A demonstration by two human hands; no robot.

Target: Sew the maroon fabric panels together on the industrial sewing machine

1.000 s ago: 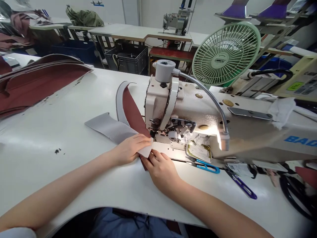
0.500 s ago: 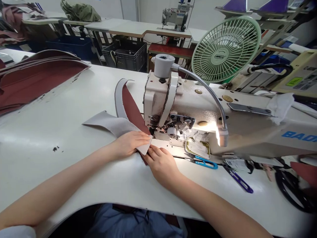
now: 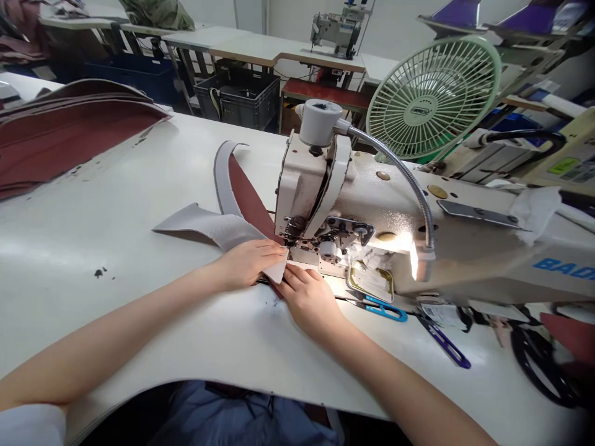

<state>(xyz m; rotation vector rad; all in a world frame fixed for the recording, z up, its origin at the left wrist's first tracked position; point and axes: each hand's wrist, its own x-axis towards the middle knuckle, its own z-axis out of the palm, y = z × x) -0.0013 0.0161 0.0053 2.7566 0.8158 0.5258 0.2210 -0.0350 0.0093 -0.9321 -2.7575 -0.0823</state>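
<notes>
My left hand [image 3: 248,265] is closed on the grey fabric strip [image 3: 214,226], its fingers together over the strip near the needle area; the thumb is hidden. The strip's far end lies loose on the table. Beneath it is a dark red piece [image 3: 253,197] with a curved grey edge, running up to the sewing machine [image 3: 307,179]. Fingers stretched out and nearly flat, my right hand [image 3: 309,300] rests against the front corner of the layered pieces. The needle itself cannot be made out.
Blue thread snips [image 3: 383,308] and purple snips [image 3: 444,339] lie right of my right hand, near a small tray [image 3: 370,280]. A bendy lamp [image 3: 424,260] lights the machine bed. Stacked red panels [image 3: 79,133] sit at the left, and a green fan [image 3: 432,99] stands behind.
Both hands and the layered pieces have shifted slightly toward the machine. The whole view has also moved a little. Both hands stay on the pieces.
</notes>
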